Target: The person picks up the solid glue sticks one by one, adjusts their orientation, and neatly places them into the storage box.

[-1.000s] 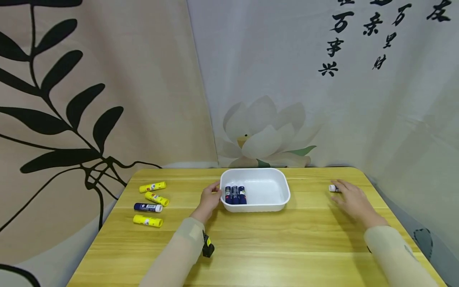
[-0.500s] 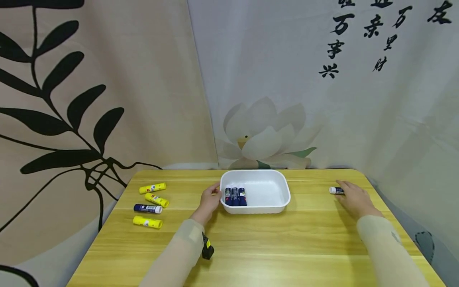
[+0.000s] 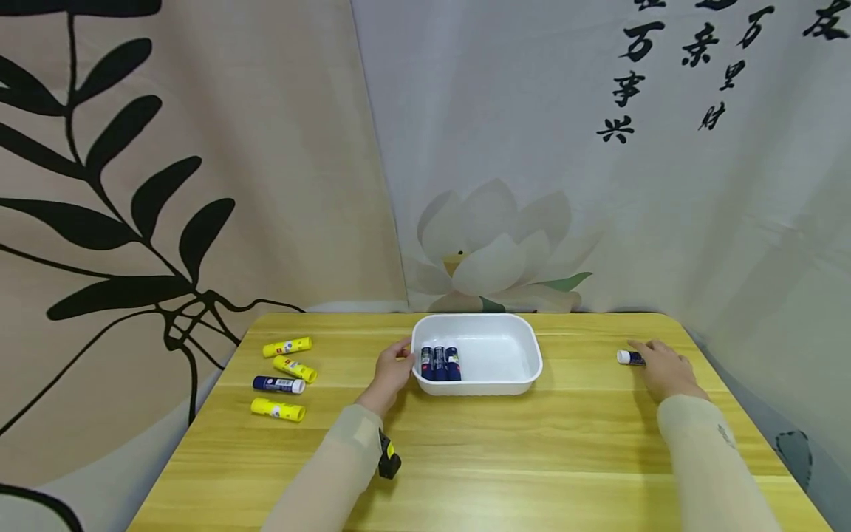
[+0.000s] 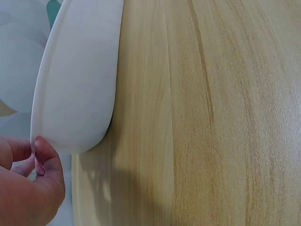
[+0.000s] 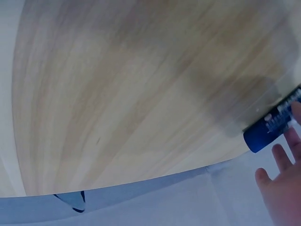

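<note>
At the left end of the white plastic tray (image 3: 499, 386), my left hand (image 3: 388, 373) pinches the rim between thumb and fingers, as the left wrist view also shows. Inside the tray, 3 dark blue glue sticks (image 3: 439, 363) lie side by side against the left end. Far to the right, my right hand (image 3: 668, 372) pinches a dark blue glue stick (image 5: 265, 134) lying level at the table. Its white cap (image 3: 625, 357) points left, out past the fingertips. In the right wrist view part of this stick is cut off by the frame edge.
On the table's left side lie 3 yellow glue sticks (image 3: 278, 409) and one dark blue glue stick (image 3: 278, 384) with a white cap. The wooden table (image 3: 532, 458) meets a printed curtain (image 3: 299, 148) at its back edge.
The right forearm and wrist have shifted slightly left, and the fingers now cover less of the glue stick, so its dark body shows. The left hand stays on the tray rim.
</note>
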Available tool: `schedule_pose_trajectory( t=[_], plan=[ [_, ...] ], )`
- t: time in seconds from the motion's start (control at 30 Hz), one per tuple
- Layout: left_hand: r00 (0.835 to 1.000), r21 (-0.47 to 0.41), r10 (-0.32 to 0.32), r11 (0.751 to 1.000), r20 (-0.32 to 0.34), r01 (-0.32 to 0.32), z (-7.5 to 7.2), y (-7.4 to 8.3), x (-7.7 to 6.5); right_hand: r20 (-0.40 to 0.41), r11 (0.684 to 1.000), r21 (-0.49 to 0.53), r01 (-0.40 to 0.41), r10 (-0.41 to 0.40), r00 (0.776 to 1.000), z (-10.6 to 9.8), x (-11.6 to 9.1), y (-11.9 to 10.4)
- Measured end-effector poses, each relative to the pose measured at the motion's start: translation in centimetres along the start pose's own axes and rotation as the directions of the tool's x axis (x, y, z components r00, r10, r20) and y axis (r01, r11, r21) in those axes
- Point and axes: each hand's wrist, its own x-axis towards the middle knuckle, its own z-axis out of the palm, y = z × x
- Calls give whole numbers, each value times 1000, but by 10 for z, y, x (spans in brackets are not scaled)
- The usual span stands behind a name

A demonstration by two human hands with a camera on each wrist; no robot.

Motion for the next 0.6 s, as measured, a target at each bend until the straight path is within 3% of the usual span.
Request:
schedule_pose_trajectory(
  t=[0.2, 0.47, 0.6],
  plan=[
    [1000, -2, 12, 1000, 0, -12, 0, -2, 0, -41, 999, -7, 34, -34, 999, 2, -2, 1],
    [1000, -8, 9, 1000, 10, -9, 0, -1, 0, 14, 999, -29, 28, -27, 1000, 7, -4, 0],
    [1000, -8, 3, 1000, 8, -3, 0, -2, 1, -19, 998, -32, 55, -55, 998, 8, -3, -3]
  ],
)
